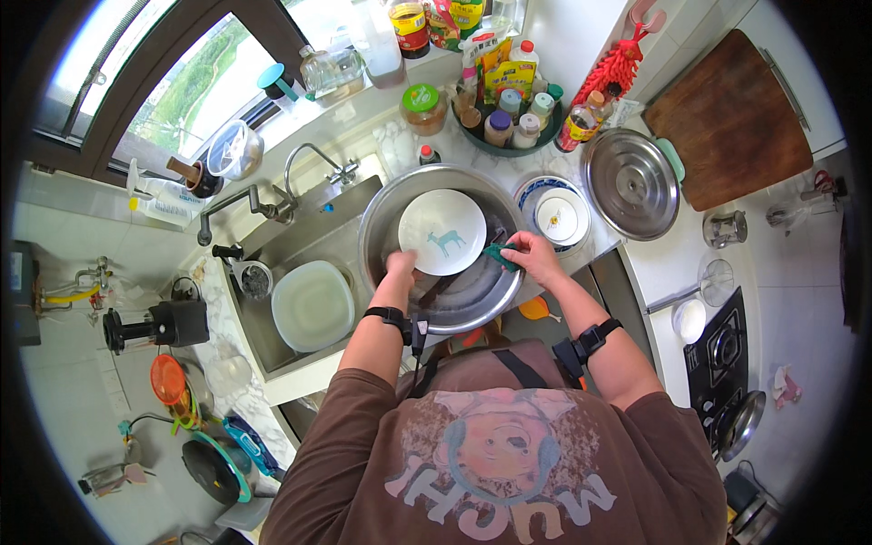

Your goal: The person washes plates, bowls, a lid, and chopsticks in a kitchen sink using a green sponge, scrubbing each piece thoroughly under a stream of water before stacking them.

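Note:
A white plate with a blue-green deer print [441, 228] is held by its lower left edge in my left hand [402, 264]. It is tilted above the inside of a large stainless steel basin [371, 225]. Between the thumb and fingers of my right hand [535, 257] is a dark green scouring pad [501, 255], over the basin's right rim and apart from the plate. Water with some suds seems to lie in the bottom of the basin. A dark long utensil [436, 291] rests partly under the plate, its kind unclear.
Left of the basin, a sink [259, 340] holds a translucent plastic tub [313, 306] below the faucet [293, 163]. Stacked bowls and plates [557, 214] stand right of the basin, near a steel lid [632, 184]. Behind is a tray of seasoning bottles [507, 146].

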Available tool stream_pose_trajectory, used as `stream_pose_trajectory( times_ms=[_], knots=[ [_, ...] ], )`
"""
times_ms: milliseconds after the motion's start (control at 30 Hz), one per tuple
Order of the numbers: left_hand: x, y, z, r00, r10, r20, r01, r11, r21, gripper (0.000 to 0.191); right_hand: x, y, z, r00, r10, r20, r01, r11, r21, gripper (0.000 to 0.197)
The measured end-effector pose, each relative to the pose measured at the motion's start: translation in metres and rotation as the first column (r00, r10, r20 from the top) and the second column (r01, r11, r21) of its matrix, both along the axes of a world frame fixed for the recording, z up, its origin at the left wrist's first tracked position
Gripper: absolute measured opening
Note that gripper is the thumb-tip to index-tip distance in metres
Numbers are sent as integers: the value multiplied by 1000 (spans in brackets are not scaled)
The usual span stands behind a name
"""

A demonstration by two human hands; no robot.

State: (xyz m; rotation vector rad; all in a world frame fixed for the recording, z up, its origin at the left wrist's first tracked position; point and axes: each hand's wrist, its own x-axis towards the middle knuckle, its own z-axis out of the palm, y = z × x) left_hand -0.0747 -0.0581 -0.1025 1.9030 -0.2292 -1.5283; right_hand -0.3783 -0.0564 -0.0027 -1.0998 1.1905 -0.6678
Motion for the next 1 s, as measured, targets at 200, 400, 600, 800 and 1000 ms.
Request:
stream_pose_trajectory(
  times_ms=[200, 400, 600, 800, 1000],
  knots=[
    [7, 11, 53, 998, -45, -46, 35, 982, -188, 33, 1, 4, 4, 999, -11, 33, 11, 1000, 6, 14],
    [0, 25, 153, 821, -179, 542, 355, 904, -240, 40, 38, -11, 15, 964, -4, -266, -87, 939, -333, 19],
    [28, 49, 168, 991, -109, 79, 131, 914, -384, 35, 106, -25, 31, 924, -104, -368, -124, 829, -546, 11],
    [0, 66, 189, 984, -131, -121, 59, 880, -471, 32, 164, -37, 23, 930, -293, -223, 55, 709, -703, 13],
    [16, 75, 188, 989, -81, -122, 0, 832, -554, 44, 166, 9, 63, 967, 252, 42, -178, 785, -594, 15]
  ],
)
